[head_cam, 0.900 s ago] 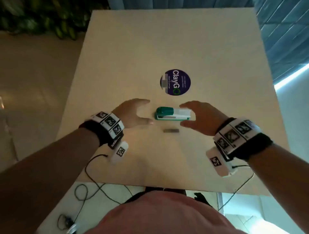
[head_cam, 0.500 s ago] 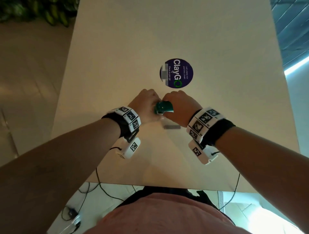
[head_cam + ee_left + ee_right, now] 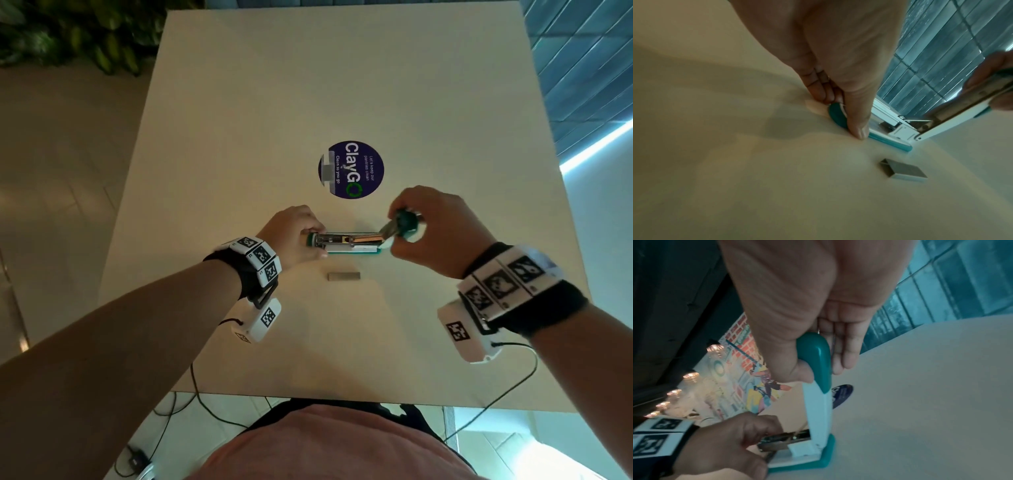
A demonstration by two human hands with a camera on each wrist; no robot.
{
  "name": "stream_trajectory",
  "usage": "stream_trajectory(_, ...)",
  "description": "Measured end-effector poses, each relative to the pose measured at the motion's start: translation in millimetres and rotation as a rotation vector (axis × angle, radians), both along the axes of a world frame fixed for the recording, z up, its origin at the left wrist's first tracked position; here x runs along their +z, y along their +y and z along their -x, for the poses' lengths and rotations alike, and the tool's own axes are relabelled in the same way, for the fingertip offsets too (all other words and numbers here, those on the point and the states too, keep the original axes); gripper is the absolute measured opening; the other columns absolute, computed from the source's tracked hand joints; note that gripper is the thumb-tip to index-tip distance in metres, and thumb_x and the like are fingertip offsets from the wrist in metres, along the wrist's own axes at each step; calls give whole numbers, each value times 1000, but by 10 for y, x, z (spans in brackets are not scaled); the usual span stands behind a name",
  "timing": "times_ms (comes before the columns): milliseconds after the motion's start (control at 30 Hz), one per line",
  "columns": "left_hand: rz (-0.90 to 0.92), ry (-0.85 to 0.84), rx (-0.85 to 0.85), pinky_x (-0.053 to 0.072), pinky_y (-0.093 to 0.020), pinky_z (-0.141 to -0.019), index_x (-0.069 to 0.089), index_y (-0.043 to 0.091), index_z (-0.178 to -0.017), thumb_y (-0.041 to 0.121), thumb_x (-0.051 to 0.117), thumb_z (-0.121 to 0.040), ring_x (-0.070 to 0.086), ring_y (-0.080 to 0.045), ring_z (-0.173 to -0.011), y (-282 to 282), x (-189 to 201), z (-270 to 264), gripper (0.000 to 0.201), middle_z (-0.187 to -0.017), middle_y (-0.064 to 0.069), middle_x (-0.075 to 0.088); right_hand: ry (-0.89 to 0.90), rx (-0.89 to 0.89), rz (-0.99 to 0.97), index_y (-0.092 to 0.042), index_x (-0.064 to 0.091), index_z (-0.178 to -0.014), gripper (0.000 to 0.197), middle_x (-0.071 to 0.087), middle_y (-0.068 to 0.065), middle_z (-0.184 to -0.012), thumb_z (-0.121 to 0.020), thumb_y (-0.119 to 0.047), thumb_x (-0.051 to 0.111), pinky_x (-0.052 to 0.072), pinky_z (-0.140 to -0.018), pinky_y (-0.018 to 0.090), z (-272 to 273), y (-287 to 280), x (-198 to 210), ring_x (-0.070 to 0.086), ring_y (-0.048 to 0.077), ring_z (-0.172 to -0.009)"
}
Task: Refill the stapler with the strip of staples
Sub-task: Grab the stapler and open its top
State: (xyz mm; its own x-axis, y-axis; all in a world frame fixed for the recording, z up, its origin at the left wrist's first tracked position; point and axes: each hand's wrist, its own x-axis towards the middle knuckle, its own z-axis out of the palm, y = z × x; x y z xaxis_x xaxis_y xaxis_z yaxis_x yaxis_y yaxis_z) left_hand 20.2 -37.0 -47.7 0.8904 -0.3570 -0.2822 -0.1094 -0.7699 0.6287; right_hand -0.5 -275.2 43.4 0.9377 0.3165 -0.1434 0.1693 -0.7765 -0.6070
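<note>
Stapler (image 3: 346, 244), teal and white: lies on table (image 3: 342, 85), top arm swung up, metal channel exposed. Left hand (image 3: 291, 233) pinches its teal base end between thumb and fingers. Right hand (image 3: 431, 229) grips the raised arm's teal tip. Staples (image 3: 343, 276): one grey strip, flat on table, just beside stapler on the person's side, untouched. Round sticker (image 3: 351, 169) beyond.
</note>
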Motion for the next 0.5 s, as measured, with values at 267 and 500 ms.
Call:
stream_trajectory(267,0,-2,-3,51,-40,-84,68,18,-98,26,83,-60,58,-21,-89,-9,-9,7,41,-95,-6,63,106,-171,169,-23,62,-79,21,67,2,-77,-64,-15,73,41,-68,26,15,-542,-355,58,21,-72)
stream_trajectory(500,33,-11,16,49,-33,-82,68,19,-98,25,83,-61,58,-19,-88,9,-42,25,40,-94,-3,61,172,-233,253,-21,60,-97,33,60,8,-97,-67,-15,70,40,-79,31,62,-514,-650,47,24,-91)
